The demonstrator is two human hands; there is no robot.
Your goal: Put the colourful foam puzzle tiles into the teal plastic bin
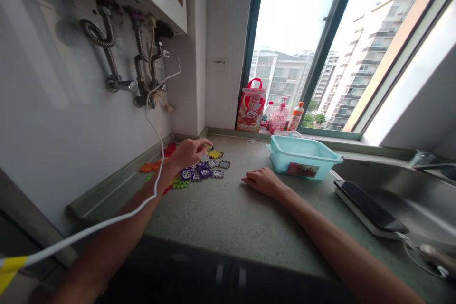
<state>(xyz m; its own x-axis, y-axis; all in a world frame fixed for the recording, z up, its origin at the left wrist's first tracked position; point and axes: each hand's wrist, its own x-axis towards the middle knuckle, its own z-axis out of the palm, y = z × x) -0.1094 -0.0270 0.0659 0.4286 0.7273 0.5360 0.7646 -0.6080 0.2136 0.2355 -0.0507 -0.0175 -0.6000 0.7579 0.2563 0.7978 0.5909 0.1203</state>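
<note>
My left hand [190,152] is over a spread of colourful flat plastic pieces with toothed edges. Its thumb and forefinger are pinched together, and what is between them, if anything, is too small to name. Just past the fingertips is a yellow piece [214,154]. Below the hand lie purple pieces [205,172] with white window shapes, grey pieces [224,165] and green pieces [181,184]. Orange pieces [149,167] and red pieces [168,150] are partly behind my left wrist. My right hand [262,181] rests on the countertop with curled fingers and nothing visible in it.
A light blue plastic tub [302,152] stands right of centre, beside the steel sink [384,190]. A phone [370,204] on a white block lies at the sink's edge. A white cable [117,218] crosses over my left forearm. Bottles [280,116] and a red bag [251,109] line the windowsill.
</note>
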